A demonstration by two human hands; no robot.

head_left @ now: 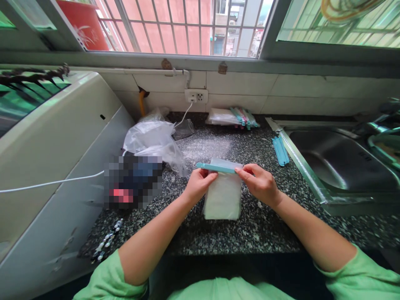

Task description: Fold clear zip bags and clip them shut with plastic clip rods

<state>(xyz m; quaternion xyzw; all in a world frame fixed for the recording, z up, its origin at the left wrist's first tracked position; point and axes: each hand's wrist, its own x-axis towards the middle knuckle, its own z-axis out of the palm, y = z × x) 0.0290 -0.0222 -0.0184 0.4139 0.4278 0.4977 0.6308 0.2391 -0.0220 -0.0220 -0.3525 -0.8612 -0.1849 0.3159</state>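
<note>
A blue bag clip (218,168) lies across the upper part of a clear plastic bag (223,198) with pale, whitish contents. My left hand (200,181) pinches the clip and bag near the clip's left end, thumb in front. At the clip's right end, the thumb and fingers of my right hand (259,181) are closed on it. The bag hangs or rests just over the speckled counter; which of the two I cannot tell. Several more blue clips (280,151) lie together to the right, beside the sink.
Against the wall sits a clear packet (223,116) with blue and pink clips on its right end. Crumpled plastic bags (150,135) and a blurred-out object (134,181) are at left. A metal sink (331,154) is at right. A white cable (53,183) crosses the left side.
</note>
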